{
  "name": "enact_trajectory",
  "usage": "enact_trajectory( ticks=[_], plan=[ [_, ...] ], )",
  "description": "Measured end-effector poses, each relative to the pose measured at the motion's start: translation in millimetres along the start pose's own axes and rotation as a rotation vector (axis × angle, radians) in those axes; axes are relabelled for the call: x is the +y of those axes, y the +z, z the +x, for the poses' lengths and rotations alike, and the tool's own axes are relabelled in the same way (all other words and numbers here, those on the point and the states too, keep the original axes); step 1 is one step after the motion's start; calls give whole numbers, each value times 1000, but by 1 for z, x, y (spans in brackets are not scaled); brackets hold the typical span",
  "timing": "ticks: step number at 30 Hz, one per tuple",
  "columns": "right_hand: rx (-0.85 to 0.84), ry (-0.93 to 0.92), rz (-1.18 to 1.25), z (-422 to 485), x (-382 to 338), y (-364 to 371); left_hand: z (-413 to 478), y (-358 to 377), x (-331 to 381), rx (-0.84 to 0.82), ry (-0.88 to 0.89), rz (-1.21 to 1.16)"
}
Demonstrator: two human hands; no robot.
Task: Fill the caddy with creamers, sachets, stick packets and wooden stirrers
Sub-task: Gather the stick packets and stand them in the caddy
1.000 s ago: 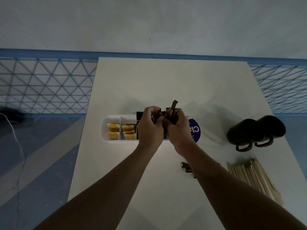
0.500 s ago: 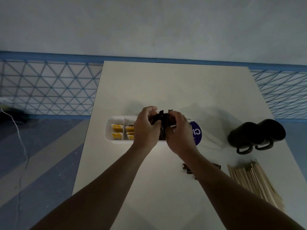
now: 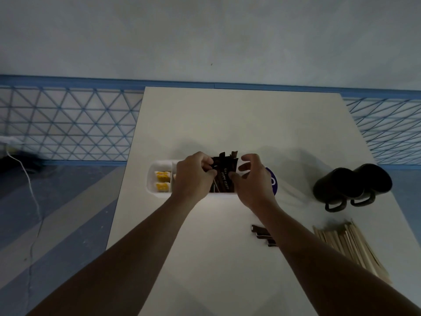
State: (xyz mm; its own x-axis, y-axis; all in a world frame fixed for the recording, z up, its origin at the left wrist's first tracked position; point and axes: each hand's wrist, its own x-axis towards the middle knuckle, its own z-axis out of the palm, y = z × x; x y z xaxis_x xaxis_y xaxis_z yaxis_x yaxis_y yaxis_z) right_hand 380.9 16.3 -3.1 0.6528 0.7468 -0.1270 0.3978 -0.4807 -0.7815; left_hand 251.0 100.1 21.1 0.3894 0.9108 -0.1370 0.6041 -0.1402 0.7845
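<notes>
Caddy (image 3: 152, 179) centre frame on worktop (image 3: 227, 122); yellow sachets (image 3: 163, 176) in its left end. Left grip (image 3: 193, 176) pinches upper ends of dark stick packets (image 3: 224, 176) standing in middle compartment. Right grip (image 3: 256, 181) wide, holding nothing, thumb beside bundle.

Risks:
- Packets fan out or tip over caddy wall if pinch lets go before bundle seats.
- Crooked packets jam, crowd next compartment.
- Right forearm, low over spare packets (image 3: 262, 234), may sweep them or stirrers (image 3: 348, 245) at lower right off edge.

Two hands (image 3: 193, 176), two black mugs (image 3: 333, 187), one white caddy (image 3: 152, 181).
</notes>
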Motion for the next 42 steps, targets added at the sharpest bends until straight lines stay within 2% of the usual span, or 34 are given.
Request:
enact_trajectory(
  ticks=[4, 12, 22, 32, 38, 42],
  plan=[
    [-75, -23, -3, 8, -1, 1, 6, 7, 7, 7, 7, 6],
    [-186, -44, -58, 19, -4, -6, 29, 15, 17, -127, 75, 199],
    [-134, -116, -111, 20, 4, -6, 32, 20, 10, -107, 114, 186],
    [-13, -83, -90, 9, 8, -34, 8, 15, 30, 34, 174, 93],
    [33, -82, -104, -12, 26, -72, -23, 32, 45, -150, 274, 13],
    [25, -76, -172, -28, 54, -92, -45, 57, 42, -300, 276, -2]
  ],
)
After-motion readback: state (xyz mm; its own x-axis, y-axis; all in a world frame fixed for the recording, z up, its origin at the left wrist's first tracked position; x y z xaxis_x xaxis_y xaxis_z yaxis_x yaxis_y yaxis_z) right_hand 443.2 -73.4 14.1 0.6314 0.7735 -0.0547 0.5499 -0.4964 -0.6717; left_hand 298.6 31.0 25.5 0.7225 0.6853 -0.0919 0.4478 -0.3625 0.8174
